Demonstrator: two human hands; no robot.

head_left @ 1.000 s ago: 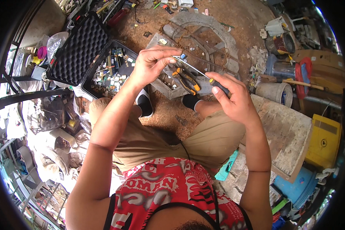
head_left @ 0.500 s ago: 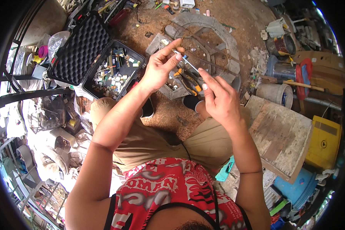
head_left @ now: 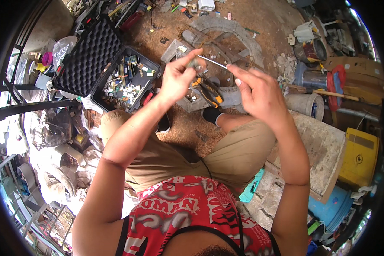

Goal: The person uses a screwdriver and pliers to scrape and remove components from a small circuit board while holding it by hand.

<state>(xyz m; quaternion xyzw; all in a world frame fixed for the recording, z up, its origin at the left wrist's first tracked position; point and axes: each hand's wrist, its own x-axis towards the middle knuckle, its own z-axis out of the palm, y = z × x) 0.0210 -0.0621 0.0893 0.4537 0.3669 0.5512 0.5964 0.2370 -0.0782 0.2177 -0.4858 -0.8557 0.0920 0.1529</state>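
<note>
My right hand (head_left: 260, 91) is closed around one end of a thin metal rod (head_left: 213, 62); whatever handle it may have is hidden in the palm. The rod points left, its tip near the fingers of my left hand (head_left: 178, 77). Those fingers are closed on a small greyish piece (head_left: 196, 65), too blurred to name. Below and between the hands lie pliers (head_left: 210, 91) with orange and black handles, resting on a grey slab. To the left, an open black case (head_left: 147, 59) holds many small circuit boards and electronic parts (head_left: 126, 79).
A round grey frame (head_left: 247, 36) lies on the brown floor ahead. On the right are a worn wooden board (head_left: 320, 149), a yellow box (head_left: 358, 158), a blue container (head_left: 330, 209) and a whitish bucket (head_left: 305, 104). Plastic bags and scrap crowd the left.
My right hand has moved right and turned, and the rod now lies flatter. A bluish bit seen by the rod has gone from sight. My left hand's fingers have shifted slightly.
</note>
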